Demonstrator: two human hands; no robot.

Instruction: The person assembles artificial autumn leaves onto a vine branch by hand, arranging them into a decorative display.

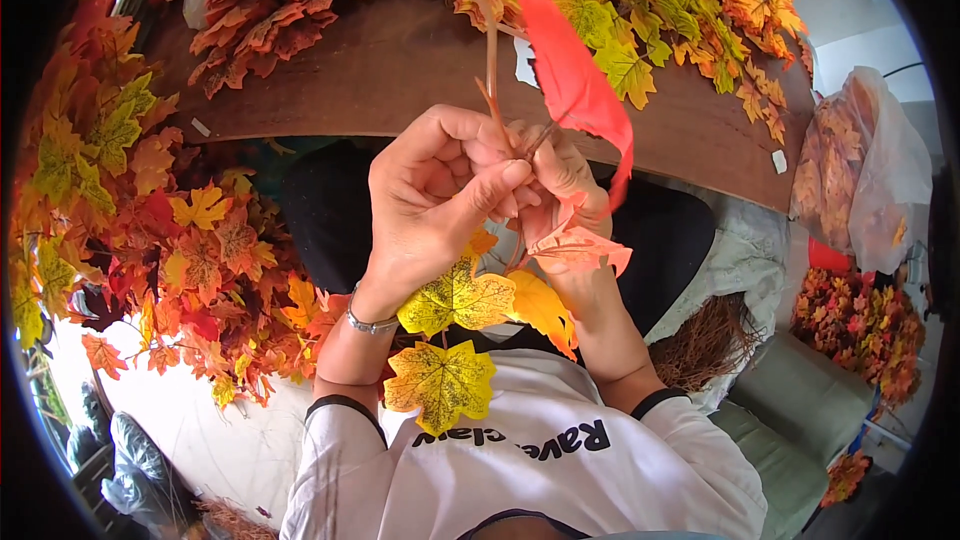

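Above my lap, my left hand (425,195) pinches a brown artificial stem (491,45) between thumb and fingertips. The stem rises from the grip and bends left over the table. Against it, my right hand (572,175) is closed around the thin stalk of a red artificial maple leaf (580,70). The fingertips of both hands meet where stalk and stem join; the joint itself is partly hidden. Below the hands hang a salmon leaf (580,248), an orange leaf (543,312), and two speckled yellow leaves (455,298), apparently on the same spray.
A brown table (330,90) curves ahead, with stacked red-orange leaves (265,20) and green-yellow leaves (625,5) on it. Leafy sprays (215,250) crowd my left. At right are a clear plastic bag of leaves (850,160), brown twigs (705,345) and a grey-green seat (790,425).
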